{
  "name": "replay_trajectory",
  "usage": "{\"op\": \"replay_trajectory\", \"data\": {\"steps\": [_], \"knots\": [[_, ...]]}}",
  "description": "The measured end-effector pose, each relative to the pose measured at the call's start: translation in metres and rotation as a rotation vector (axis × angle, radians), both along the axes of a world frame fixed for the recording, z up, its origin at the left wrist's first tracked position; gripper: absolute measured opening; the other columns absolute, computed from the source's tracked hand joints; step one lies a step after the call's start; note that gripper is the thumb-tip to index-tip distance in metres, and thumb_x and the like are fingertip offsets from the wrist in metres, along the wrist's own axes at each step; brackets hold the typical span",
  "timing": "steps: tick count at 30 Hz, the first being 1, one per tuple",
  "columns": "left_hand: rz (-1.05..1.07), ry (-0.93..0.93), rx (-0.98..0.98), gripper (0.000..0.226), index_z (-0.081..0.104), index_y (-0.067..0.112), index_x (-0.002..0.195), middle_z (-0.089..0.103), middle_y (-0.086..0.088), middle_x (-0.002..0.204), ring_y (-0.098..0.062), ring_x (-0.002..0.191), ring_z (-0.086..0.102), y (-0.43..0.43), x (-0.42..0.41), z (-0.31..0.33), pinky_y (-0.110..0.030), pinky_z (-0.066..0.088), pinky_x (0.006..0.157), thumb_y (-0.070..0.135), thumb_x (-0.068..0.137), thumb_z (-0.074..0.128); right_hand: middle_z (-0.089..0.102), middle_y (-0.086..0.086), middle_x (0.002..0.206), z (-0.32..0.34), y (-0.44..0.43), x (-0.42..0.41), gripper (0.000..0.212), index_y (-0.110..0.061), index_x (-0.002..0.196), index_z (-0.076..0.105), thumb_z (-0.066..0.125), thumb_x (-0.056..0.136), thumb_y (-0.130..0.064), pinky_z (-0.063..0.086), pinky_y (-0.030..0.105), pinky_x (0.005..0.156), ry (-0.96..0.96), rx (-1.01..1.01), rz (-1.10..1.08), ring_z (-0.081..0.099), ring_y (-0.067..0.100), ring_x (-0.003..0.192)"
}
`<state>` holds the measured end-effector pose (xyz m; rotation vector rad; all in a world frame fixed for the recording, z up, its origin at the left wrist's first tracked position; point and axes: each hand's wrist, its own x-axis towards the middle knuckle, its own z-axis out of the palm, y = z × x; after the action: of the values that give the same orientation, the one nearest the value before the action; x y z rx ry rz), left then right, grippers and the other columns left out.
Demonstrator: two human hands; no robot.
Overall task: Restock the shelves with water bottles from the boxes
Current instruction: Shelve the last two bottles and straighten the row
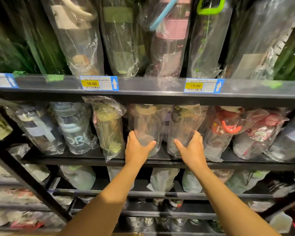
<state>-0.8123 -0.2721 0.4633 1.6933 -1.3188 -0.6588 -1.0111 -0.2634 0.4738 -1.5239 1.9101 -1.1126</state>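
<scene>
as left hand [136, 149] and right hand [192, 148] clasp them, clear bottles [146, 125] stand bagged.

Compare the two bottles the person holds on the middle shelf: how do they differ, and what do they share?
The beige-capped bottle has a pale cap; the dark-capped bottle has a darker, olive one. The left hand grips the beige-capped bottle; the right hand grips the dark-capped bottle beside it. Both stand in clear plastic bags on the same shelf.
</scene>
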Motion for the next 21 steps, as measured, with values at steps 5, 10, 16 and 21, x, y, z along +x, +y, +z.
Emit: {"op": "replay_trajectory", "data": {"steps": [5, 10, 16, 21], "knots": [[-0.021, 0.027, 0.005, 0.071, 0.041, 0.023, 0.128, 0.051, 0.005, 0.126, -0.017, 0.11, 0.054, 0.001, 0.0, -0.004, -0.031, 0.044, 0.082, 0.047, 0.078, 0.084, 0.032, 0.011, 0.155, -0.004, 0.0, -0.009, 0.087, -0.01, 0.155, 0.026, 0.073, 0.092, -0.046, 0.039, 0.046, 0.115, -0.012, 0.004, 0.04, 0.038, 0.03, 0.142], [-0.046, 0.007, 0.031, 0.109, 0.02, 0.016, 0.159, 0.041, -0.002, 0.156, -0.023, 0.138, 0.046, 0.006, 0.004, -0.003, -0.031, 0.042, 0.098, 0.052, 0.078, 0.084, 0.033, 0.009, 0.156, -0.002, 0.002, -0.015, 0.09, -0.011, 0.156, 0.025, 0.076, 0.089, -0.046, 0.042, 0.048, 0.113, -0.049, 0.006, 0.063, 0.044, 0.029, 0.138], [-0.055, 0.033, -0.076, 0.093, 0.032, 0.02, 0.154, 0.047, 0.003, 0.151, -0.011, 0.13, 0.049, 0.036, 0.04, 0.003, -0.033, 0.045, 0.107, 0.048, 0.081, 0.083, 0.05, 0.0, 0.114, 0.003, 0.026, -0.01, 0.06, -0.018, 0.124, 0.042, 0.076, 0.086, -0.051, 0.054, 0.046, 0.083, -0.014, -0.092, -0.062, 0.058, 0.024, 0.103], [0.067, 0.071, -0.16, 0.067, 0.046, 0.023, 0.135, 0.056, 0.002, 0.132, -0.009, 0.114, 0.058, 0.061, 0.101, 0.009, -0.036, 0.054, 0.096, 0.044, 0.083, 0.083, 0.059, -0.007, 0.092, 0.005, 0.05, 0.038, 0.034, -0.025, 0.104, 0.052, 0.074, 0.09, -0.047, 0.051, 0.038, 0.074, 0.041, -0.139, 0.076, 0.06, 0.01, 0.08]]}}
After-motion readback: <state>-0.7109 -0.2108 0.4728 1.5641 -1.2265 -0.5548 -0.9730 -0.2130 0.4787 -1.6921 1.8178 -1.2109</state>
